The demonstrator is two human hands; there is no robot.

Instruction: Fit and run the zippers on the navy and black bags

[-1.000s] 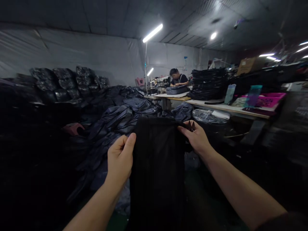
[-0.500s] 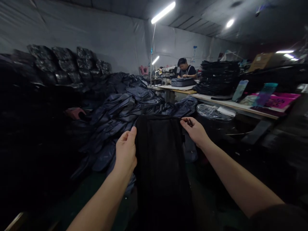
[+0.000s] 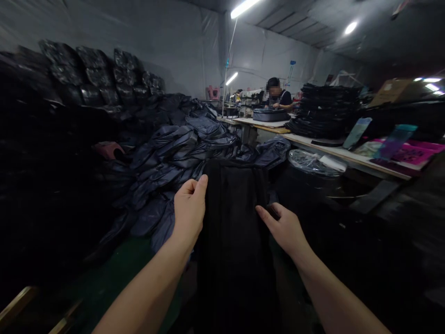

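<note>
A black fabric bag [image 3: 238, 222] stands upright in front of me, its lower part lost in the dark. My left hand [image 3: 190, 206] grips its left edge near the top, thumb on the near side and fingers curled. On the opposite edge, a little lower, my right hand [image 3: 281, 225] pinches the fabric between thumb and fingers. Behind the bag lies a large heap of dark blue bags [image 3: 177, 148].
Wrapped black bundles [image 3: 93, 76] are stacked at the back left, near a pink stool [image 3: 108, 150]. On the right, a long worktable [image 3: 361, 157] holds a black stack [image 3: 327, 111] and a pink basket [image 3: 413, 153]. A person [image 3: 283, 98] works behind a grey bag [image 3: 270, 115].
My right hand has slid down the bag's right edge from its top corner. My left hand still holds the left edge. The view has shifted slightly.
</note>
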